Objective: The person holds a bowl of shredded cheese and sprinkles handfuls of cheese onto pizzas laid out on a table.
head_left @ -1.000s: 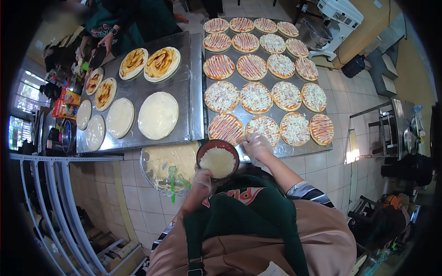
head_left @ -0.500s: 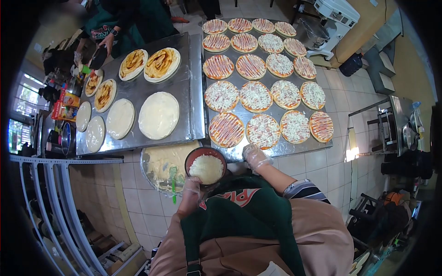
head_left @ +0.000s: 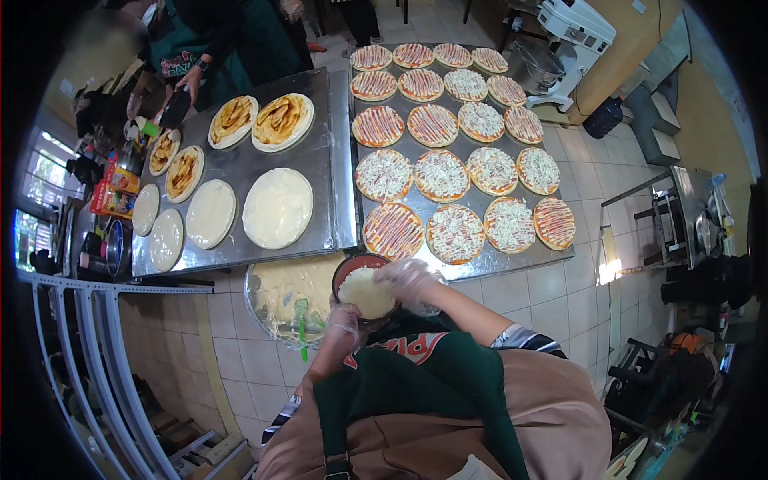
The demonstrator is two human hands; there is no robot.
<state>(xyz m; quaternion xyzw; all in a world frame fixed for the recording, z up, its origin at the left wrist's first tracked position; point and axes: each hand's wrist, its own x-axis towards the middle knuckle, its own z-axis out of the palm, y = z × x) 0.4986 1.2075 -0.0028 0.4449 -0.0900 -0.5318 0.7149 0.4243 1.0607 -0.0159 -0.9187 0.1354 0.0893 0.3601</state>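
My left hand (head_left: 344, 318), in a clear plastic glove, grips the near left rim of a reddish-brown bowl (head_left: 342, 272) filled with grated white cheese (head_left: 366, 294). My right hand (head_left: 410, 284), also gloved, is at the bowl's right side, its loosely stretched fingers over the cheese; the glove is slightly blurred. Beyond the bowl, pizzas stand in rows on a metal table. Some carry grated cheese, like the near pizza (head_left: 456, 234); others show only striped sauce, like the near left pizza (head_left: 393, 230).
On the left metal table (head_left: 320, 160) lie plain dough rounds (head_left: 278, 208) and rounds with brown sauce (head_left: 282, 122). Below it sits a wide tub (head_left: 264, 296) of pale mixture with a green spatula (head_left: 302, 320). A co-worker's hand (head_left: 190, 82) holds a dark container. A metal rack (head_left: 120, 282) stands left.
My right hand has moved left from the pizza table's near edge to the bowl of cheese. The bowl has shifted slightly right in my left hand.
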